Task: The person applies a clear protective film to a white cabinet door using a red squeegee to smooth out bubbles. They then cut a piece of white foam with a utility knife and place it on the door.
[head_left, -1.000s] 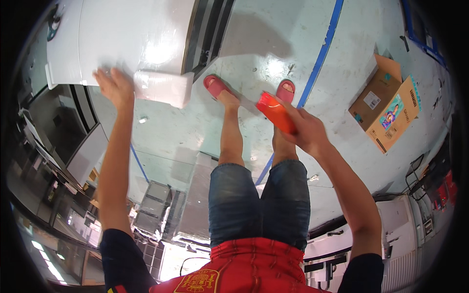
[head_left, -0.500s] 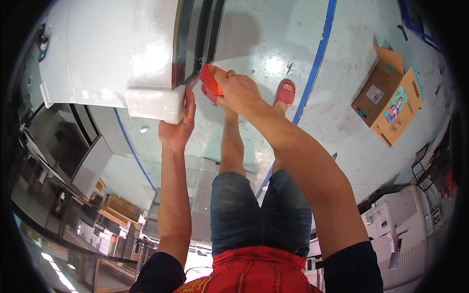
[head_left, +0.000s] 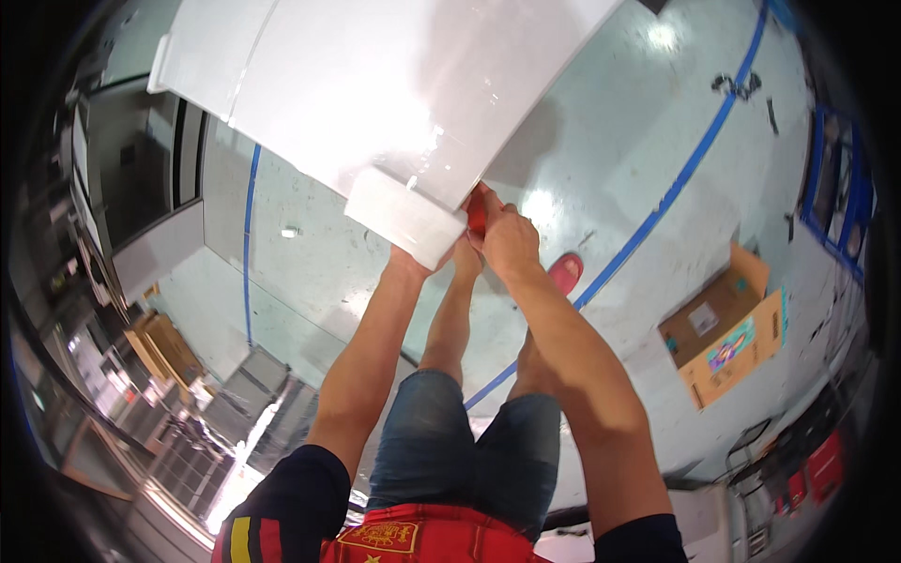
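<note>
A large white appliance (head_left: 366, 84) wrapped in shiny film fills the upper middle. On its near corner sits a white foam block (head_left: 404, 214). My left hand (head_left: 409, 265) is against the underside of this block, its fingers mostly hidden behind the foam. My right hand (head_left: 511, 242) is closed around a red-orange tape dispenser (head_left: 478, 212), which is partly covered by the fingers. It is right beside the appliance's corner edge, next to the foam block.
An open cardboard box (head_left: 723, 328) stands on the floor at the right. Blue tape lines (head_left: 671, 192) run along the floor. A dark-fronted cabinet (head_left: 141, 159) is at the left. My foot in a pink sandal (head_left: 566, 272) is beyond my right forearm.
My view has shifted, so more of the appliance's top shows and its dark side has gone from sight. The dispenser now sits close against the corner. My left fingers have slipped behind the foam.
</note>
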Motion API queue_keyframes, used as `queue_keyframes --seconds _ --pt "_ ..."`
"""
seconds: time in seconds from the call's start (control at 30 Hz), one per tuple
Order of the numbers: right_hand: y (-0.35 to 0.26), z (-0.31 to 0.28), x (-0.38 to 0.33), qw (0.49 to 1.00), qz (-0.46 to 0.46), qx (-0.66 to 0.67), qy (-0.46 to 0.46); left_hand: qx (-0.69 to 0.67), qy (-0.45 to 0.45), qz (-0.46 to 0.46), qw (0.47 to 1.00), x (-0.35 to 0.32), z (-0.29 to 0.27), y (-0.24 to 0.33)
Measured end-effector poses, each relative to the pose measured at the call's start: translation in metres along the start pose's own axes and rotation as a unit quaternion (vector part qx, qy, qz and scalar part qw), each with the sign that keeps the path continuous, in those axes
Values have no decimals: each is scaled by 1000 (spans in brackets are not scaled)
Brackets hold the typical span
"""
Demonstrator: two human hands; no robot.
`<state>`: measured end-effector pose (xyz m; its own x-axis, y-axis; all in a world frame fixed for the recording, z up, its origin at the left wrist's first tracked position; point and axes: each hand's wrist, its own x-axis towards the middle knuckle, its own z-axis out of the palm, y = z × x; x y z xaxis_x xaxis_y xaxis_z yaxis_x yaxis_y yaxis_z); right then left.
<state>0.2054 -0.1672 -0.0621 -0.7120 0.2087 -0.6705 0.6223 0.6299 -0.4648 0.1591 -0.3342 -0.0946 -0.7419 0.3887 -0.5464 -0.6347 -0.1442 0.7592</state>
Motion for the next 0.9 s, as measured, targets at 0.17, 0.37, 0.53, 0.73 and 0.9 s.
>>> queue_keyframes --seconds 0.17,0.37,0.53,0.73,0.9 --pt "22 1 8 1000 24 7 5 -90 17 43 995 19 -12 -47" --pt "135 -35 -115 987 -105 95 80 -347 17 -168 923 44 -24 -85" --pt "173 -81 -232 996 57 -66 9 -602 62 -314 731 23 -24 -95" --pt "92 -127 -288 995 -80 -29 -58 -371 195 -251 872 -166 -47 -55" --pt "-4 -144 -279 986 -145 -66 -43 -478 382 -206 764 -331 -148 -23"
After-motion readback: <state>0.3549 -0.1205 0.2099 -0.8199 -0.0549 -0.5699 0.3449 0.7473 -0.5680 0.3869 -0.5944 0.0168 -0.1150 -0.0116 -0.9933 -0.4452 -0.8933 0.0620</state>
